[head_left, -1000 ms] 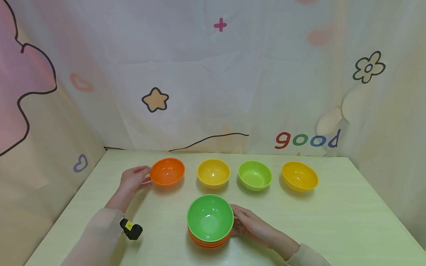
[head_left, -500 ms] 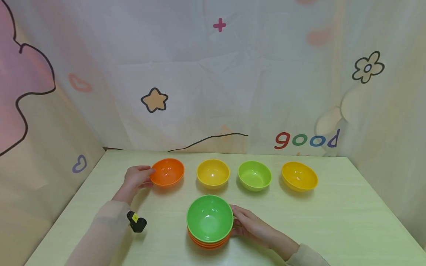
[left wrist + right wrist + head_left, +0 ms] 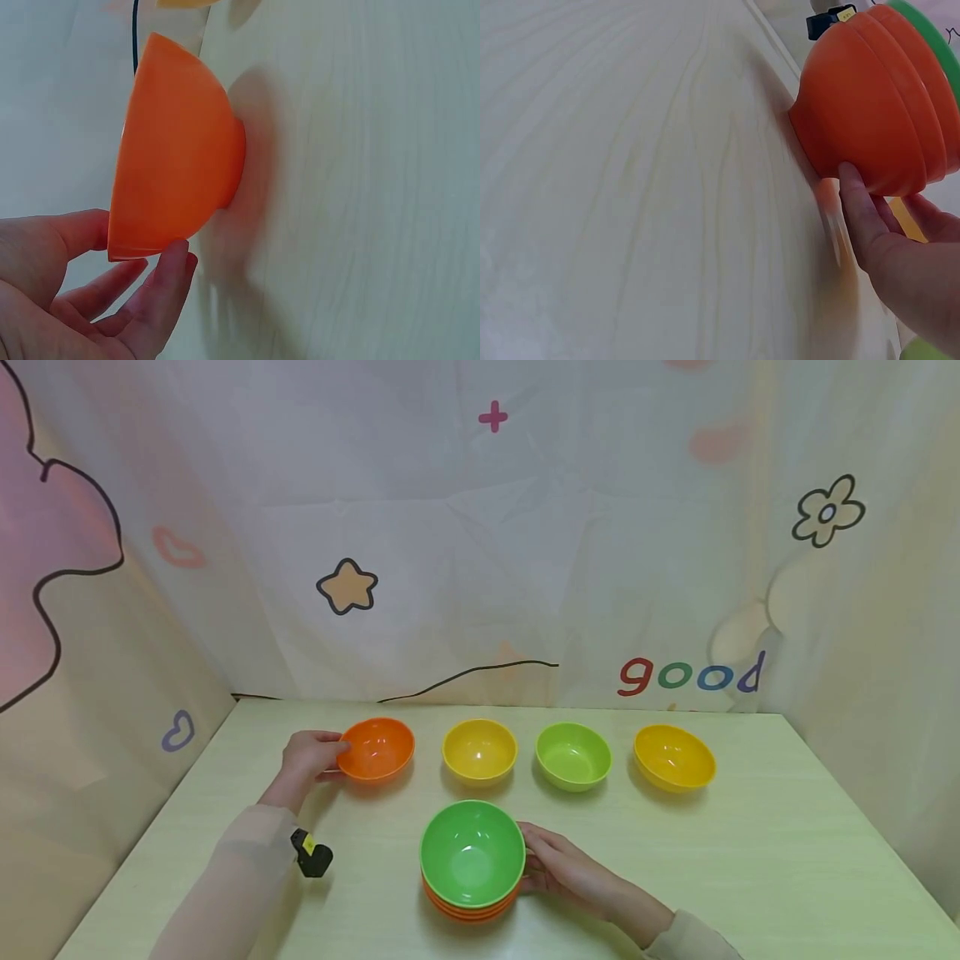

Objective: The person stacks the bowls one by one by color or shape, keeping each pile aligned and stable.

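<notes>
My left hand (image 3: 307, 755) pinches the near-left rim of an orange bowl (image 3: 379, 752) at the left end of the back row. In the left wrist view the thumb lies at the rim and the fingers (image 3: 166, 289) press the bowl's outer wall from below. At the front middle stands a stack with a green bowl (image 3: 472, 853) on top and several orange bowls (image 3: 470, 916) nested under it. My right hand (image 3: 567, 870) holds this stack by its right side, with fingertips low on the orange wall (image 3: 859, 105) in the right wrist view.
To the right of the orange bowl, a yellow bowl (image 3: 480, 752), a lime-green bowl (image 3: 573, 757) and a deeper yellow bowl (image 3: 675, 758) line the back of the pale table (image 3: 787, 860). A printed curtain (image 3: 450, 527) rises behind. A black wrist camera (image 3: 311, 856) sits at the left sleeve.
My left hand has moved slightly right onto the orange bowl, and its thumb now overlaps the rim. The right hand and the stack have stayed in place.
</notes>
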Motion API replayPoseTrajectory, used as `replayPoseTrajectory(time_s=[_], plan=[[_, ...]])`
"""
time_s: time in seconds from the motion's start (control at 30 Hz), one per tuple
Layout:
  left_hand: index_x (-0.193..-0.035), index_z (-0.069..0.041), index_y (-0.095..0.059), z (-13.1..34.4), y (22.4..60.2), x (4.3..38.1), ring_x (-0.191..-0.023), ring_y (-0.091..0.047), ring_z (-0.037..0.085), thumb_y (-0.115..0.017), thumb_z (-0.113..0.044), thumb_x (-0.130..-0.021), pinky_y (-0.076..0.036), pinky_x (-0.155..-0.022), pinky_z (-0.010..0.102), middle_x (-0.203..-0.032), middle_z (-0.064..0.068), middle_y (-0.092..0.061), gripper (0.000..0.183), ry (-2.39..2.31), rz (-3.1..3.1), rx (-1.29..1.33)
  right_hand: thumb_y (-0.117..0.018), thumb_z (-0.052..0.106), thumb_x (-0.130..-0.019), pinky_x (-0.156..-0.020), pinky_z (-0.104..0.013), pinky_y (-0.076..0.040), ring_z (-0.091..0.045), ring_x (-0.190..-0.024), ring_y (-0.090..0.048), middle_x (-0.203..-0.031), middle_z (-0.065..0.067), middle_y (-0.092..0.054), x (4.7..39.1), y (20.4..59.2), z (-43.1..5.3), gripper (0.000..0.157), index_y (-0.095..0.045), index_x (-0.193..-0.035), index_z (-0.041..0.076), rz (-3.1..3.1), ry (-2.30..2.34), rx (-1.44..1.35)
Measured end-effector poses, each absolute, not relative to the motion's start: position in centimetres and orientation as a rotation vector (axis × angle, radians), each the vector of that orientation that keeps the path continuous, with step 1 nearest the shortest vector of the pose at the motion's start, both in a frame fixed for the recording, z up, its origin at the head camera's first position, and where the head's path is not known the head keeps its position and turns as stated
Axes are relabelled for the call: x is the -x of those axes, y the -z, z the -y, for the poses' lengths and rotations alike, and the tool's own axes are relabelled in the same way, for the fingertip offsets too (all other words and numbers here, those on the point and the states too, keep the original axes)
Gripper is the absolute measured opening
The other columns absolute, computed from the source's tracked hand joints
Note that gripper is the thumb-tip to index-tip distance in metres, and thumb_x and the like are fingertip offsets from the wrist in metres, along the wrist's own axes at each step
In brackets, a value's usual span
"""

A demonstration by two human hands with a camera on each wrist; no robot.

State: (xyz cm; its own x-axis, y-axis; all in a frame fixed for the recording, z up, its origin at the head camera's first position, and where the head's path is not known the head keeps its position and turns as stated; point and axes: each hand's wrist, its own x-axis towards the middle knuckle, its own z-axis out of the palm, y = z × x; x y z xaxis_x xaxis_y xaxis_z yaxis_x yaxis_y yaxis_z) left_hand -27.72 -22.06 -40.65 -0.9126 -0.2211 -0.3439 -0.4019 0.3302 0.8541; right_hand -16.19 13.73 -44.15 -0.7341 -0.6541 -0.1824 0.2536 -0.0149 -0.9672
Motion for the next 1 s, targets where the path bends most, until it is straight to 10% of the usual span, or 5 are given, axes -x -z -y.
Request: replayPoseTrajectory(time_s=[1.0], plan=[[-0.119,0.007,-0.055,22.06,40.51,28.55,-0.075,-0.067,0.024,-0.06,-0.004,-0.086,-0.055,-0.072,0.034,-0.115,0.028,-0.055,0.036,-1.438,-2.572,0.542,-0.036,0.044,-0.098,-0.09,-0.037,-0.049,-0.022,-0.112,-0.055,-0.137,-0.021,-0.043,16.3,44.39,-13.75,0.064,-0.026,-0.143,0.0,-1.618,1.823,0.408]])
